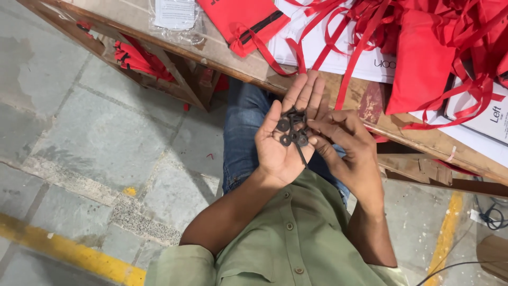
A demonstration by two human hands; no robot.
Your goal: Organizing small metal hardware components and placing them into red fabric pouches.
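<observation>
My left hand is held palm up over my lap, fingers together and stretched out. Several small black ring-shaped washers with thin black stems lie in its palm. My right hand reaches in from the right, its fingertips touching the black pieces at the edge of the palm. I cannot tell whether the fingers pinch one. I wear a green shirt and blue jeans.
A wooden table runs along the top, holding red fabric bags with straps, a red zip pouch, white boxes and a clear plastic packet. Below is a grey stone floor with yellow lines. Black cables lie at right.
</observation>
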